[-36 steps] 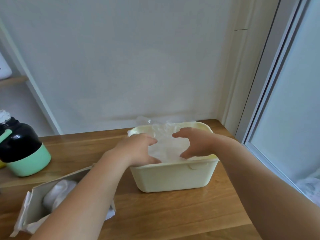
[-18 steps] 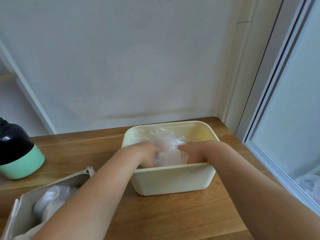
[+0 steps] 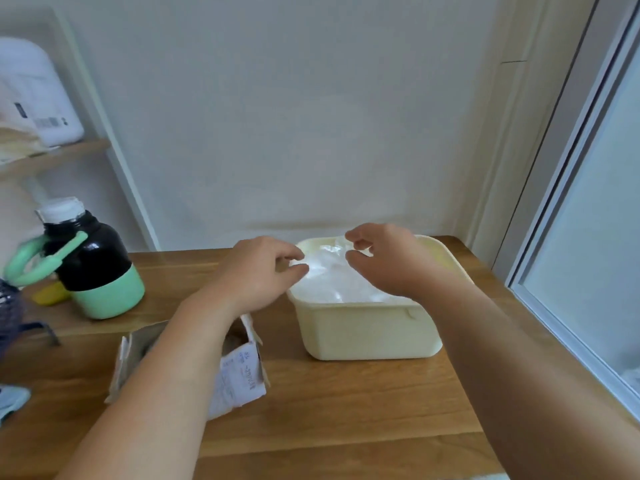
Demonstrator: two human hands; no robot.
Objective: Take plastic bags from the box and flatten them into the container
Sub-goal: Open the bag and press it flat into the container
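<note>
While clear crumpled plastic bags (image 3: 332, 277) fill the pale-yellow rectangular plastic container (image 3: 363, 336), left hand (image 3: 258, 271) and right hand (image 3: 388, 259) pinch the top layer with curled fingers, flattening unfinished; the torn cardboard box (image 3: 239, 372) hides any remainder.

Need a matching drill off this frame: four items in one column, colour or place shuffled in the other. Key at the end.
Column one
1. container
2. box
3. bottle
4. plastic bags

Column two
A. black with a mint-green base, far left
B. clear and crumpled, lying inside the container
C. cream, right of the box
D. cardboard, top open, left of the container

Pairs: 1-C, 2-D, 3-A, 4-B
</note>
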